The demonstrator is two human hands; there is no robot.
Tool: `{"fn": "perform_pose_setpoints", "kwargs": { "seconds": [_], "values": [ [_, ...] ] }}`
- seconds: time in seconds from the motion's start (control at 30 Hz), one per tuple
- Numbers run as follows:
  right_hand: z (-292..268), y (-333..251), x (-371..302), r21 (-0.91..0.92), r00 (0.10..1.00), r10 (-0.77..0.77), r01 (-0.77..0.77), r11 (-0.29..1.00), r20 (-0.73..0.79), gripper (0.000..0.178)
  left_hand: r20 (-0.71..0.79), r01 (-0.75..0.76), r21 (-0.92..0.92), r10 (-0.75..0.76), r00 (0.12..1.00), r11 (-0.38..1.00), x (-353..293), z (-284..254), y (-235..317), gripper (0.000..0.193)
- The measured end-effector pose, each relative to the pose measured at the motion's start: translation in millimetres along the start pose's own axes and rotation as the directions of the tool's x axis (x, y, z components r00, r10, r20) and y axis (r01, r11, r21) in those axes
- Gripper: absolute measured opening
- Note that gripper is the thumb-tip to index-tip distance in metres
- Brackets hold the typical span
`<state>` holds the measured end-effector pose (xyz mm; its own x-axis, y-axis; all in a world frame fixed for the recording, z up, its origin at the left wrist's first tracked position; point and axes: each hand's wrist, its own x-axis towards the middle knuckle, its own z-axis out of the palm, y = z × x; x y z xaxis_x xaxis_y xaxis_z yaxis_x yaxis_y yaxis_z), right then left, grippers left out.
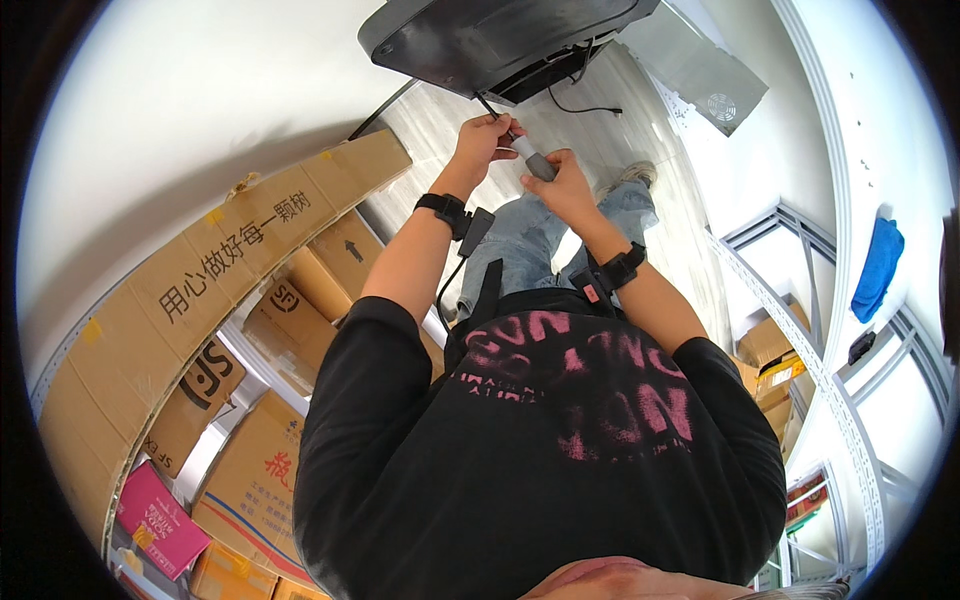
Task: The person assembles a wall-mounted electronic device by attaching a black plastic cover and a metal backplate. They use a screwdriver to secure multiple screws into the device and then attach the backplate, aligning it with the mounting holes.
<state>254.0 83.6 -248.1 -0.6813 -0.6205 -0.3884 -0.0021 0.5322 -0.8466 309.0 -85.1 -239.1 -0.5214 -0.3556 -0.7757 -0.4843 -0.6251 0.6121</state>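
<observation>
My right hand (563,185) is closed around the grey end of a grey-and-white handle (533,158), slim and cylindrical. My left hand (487,143) pinches at its far end, where a thin dark rod or cable (487,103) runs up towards the black device. Whether rod and handle are one piece is hidden by the fingers. Just beyond my hands stands the large black flat-backed device (480,50), which looks like a screen or monitor. A loose black cable (580,108) with a plug hangs from its underside.
At left, brown cardboard boxes (290,320) fill a shelf behind a long cardboard strip (200,270), with a pink box (160,520) low down. A grey metal panel (695,70) is at far right. White metal shelving (800,340) holds boxes; a blue cloth (878,270) hangs there.
</observation>
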Motion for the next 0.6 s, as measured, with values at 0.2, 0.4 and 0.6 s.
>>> {"fn": "perform_pose_setpoints", "kwargs": {
  "seconds": [0.2,0.4,0.6],
  "values": [
    [-22,-11,7,0.470,0.802,0.295,-0.557,0.685,0.519,0.036,0.121,0.005,-0.091,0.007,0.993,0.996,-15,-4,9,0.022],
    [-13,-7,4,0.203,0.931,0.255,-0.312,0.928,0.262,0.036,0.078,-0.003,-0.019,0.004,0.997,1.000,-9,-8,2,0.023],
    [-11,-3,0,0.412,0.879,0.317,-0.452,0.791,0.356,0.035,0.045,-0.015,0.009,0.014,0.999,1.000,-8,-5,0,0.022]
  ]
}}
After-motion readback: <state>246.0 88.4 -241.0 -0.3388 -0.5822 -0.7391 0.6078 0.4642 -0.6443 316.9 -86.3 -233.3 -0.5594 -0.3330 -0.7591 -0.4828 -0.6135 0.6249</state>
